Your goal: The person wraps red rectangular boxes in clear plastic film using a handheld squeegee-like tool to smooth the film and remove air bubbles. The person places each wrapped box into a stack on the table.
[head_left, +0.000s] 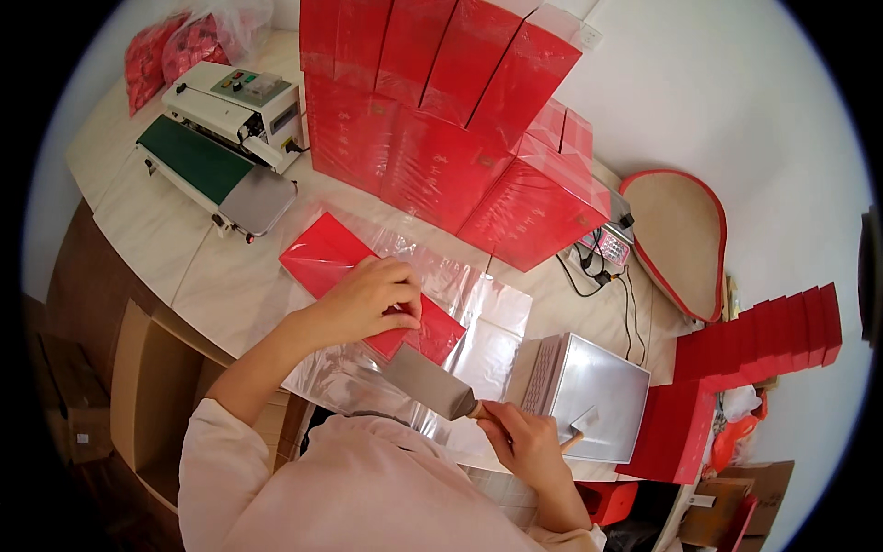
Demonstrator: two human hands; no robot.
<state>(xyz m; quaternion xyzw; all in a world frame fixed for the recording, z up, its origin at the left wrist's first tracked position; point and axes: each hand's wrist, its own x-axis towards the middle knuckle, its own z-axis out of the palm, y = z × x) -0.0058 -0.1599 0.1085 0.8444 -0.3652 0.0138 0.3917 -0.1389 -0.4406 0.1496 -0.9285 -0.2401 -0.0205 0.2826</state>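
Here you are, both bare hands at work over the pale table [216,285]! Your right hand [526,444] is wrapped firmly around the wooden handle of a scraper [428,382], its flat metal blade angled up and leftward to the near edge of a flat red packet [317,253]. Whether blade and packet actually touch, I can't tell from here. The packet itself lies aslant in front of you, with shiny clear film [501,317] spread around it, and your left hand [372,296] is right over its middle, fingers curled toward the thumb (whether they pinch film or just rest there, I can't tell).

Over to your right, a shallow metal tray [602,396] holds a small wooden-handled tool [581,427]. Beyond the film, big red boxes [441,170] stand stacked in two tiers, with more red boxes [759,342] lined up at far right. And off to the left, there's the sealing machine [235,101], its green belt [195,158] running along the front, an open carton [138,396] below the table edge!
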